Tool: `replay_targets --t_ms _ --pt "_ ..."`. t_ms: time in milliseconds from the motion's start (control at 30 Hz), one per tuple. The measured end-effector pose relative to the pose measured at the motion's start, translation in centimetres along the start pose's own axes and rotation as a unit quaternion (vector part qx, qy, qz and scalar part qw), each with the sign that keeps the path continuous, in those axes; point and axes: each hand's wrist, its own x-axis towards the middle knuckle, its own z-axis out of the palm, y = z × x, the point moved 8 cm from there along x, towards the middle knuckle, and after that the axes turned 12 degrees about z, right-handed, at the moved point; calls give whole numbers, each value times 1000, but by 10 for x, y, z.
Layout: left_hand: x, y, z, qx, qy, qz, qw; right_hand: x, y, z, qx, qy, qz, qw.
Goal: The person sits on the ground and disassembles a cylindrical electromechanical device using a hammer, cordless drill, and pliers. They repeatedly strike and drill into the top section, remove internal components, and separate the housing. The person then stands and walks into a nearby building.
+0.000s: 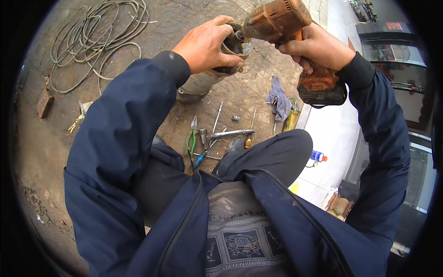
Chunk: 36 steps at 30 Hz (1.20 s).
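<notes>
My left hand (207,45) is closed round the upper rim of a worn metal cylinder (199,85), thumb and fingers on opposite sides of its open top. The cylinder stands tilted on the ground ahead of me, its inside mostly dark. In my right hand (320,48) is a dirty orange cordless impact wrench (279,22), gripped by its handle with the black battery below. Its nose points left, and the socket (236,38) on it reaches into the cylinder's top opening. What the socket touches in there is hidden.
Near my legs lie green-handled pliers (190,138), a hammer (233,133), a screwdriver (250,138), a loose socket (236,118) and a blue-handled tool (200,159). A grey rag (279,101) lies to the right. Coiled hose (99,51) is far left; a blue bottle (317,156) is right.
</notes>
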Motion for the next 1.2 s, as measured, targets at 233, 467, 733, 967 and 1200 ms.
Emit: replay_targets --t_ms 233,467,733,967,1200 --pt "3 -1 4 3 2 -13 1000 -9 -14 1 -17 0 87 996" --pt "1 2 2 10 17 -17 1000 -25 -29 25 29 25 112 993" --pt "2 -2 4 -5 5 0 1000 15 -29 -25 -302 30 122 945" --pt "5 -8 5 -44 -20 24 999 63 -68 1 -388 -94 -73 914" --pt "8 -10 4 -68 -29 55 996 82 -52 -17 -396 -110 -104 906"
